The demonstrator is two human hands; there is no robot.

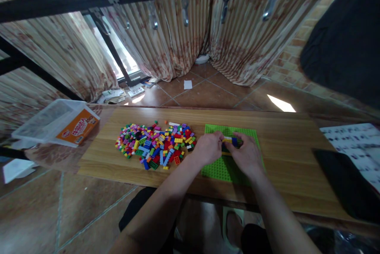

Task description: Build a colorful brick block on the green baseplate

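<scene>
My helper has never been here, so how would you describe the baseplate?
Start with the long wooden table. To the right of the colourful brick heap on it, beneath the left hand and right hand, lies the baseplate. It is the flat, studded, bright green sheet, far wider than any loose brick.

Daylight reaches you through the window [120,56] at upper left, its panes blown out to white. Sun patches glare on the tiled floor [204,91], while the wooden tabletop [285,159] gets softer light. You see a shadow under your right hand [247,154], across the green baseplate [215,170]. The black fabric [344,44] loses its detail, small bricks [160,145] look slightly soft, and wide-angle distortion stretches your outer edges.
</scene>
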